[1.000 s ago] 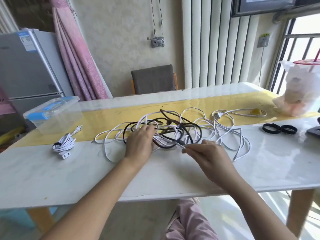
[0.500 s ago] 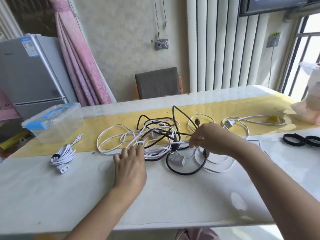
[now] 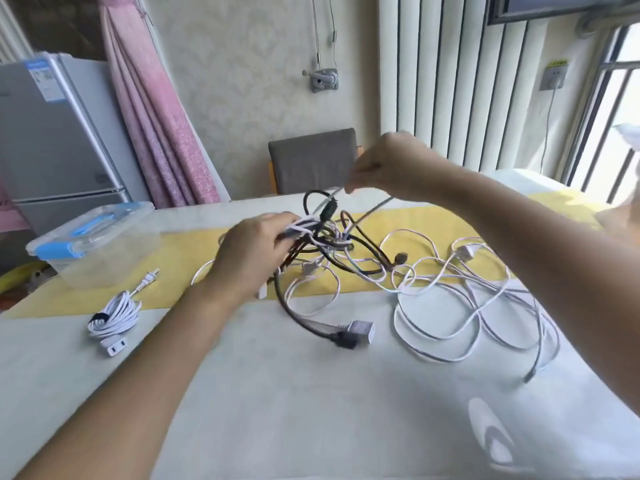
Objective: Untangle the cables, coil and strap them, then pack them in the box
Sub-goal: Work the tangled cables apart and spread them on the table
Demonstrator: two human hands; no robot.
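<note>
White and black tangle (image 3: 329, 239), well inside the table (image 3: 277, 393) edge: left hand (image 3: 252, 251) clamps it, right hand (image 3: 388, 164) pinches a strand (image 3: 374, 210).

Bright daylight pours in from the window (image 3: 620, 109) on the right, blown out to near white there. The table (image 3: 104, 393) catches a pale glare patch at its front right, and thin shadows hug the cables (image 3: 325, 237). The right hand (image 3: 388, 164), pinching a cable up high, smears with motion blur; the left hand (image 3: 252, 258), gripping the knot, looks soft too. The wide-angle bend tilts the fridge (image 3: 52, 133) at the left edge.
</note>
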